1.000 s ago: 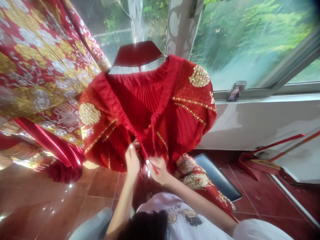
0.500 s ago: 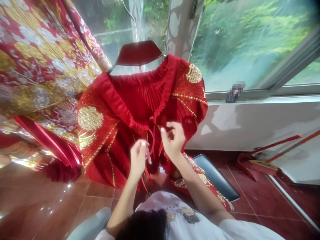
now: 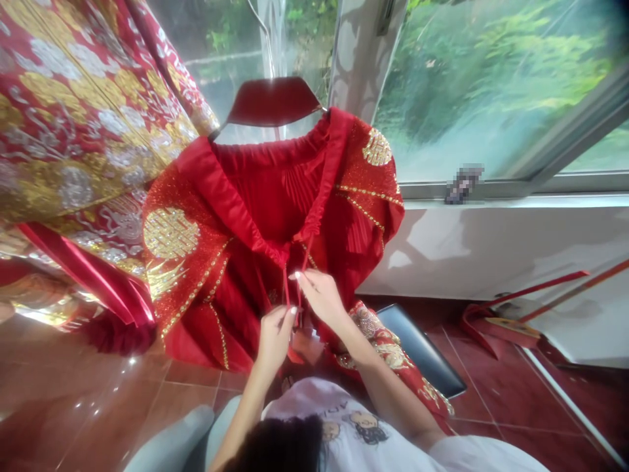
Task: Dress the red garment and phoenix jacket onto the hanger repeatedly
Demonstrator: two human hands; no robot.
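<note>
A red pleated garment [image 3: 187, 174] with gold beading and round gold emblems hangs in front of me on a dark red hanger [image 3: 275, 101]. Its gathered neckline ends at the front in thin red drawstrings [image 3: 287, 282]. My left hand [image 3: 275, 331] is closed in a pinch on one drawstring, below the neckline. Just above and to the right, my right hand [image 3: 319, 292] pinches the other drawstring between thumb and finger. The two hands are close together but apart. Lower parts of the strings are partly hidden behind my fingers.
At the left hangs red, gold and silver brocade cloth [image 3: 98, 124]. A windowsill [image 3: 521, 196] runs along the right, carrying a blurred-out object. Below stand a dark flat panel [image 3: 422, 351] and a red dustpan [image 3: 484, 328] on the tiled floor.
My right hand has moved down and left, towards my left hand. My left hand has dropped slightly, and the drawstring that looped beside it now hangs straighter.
</note>
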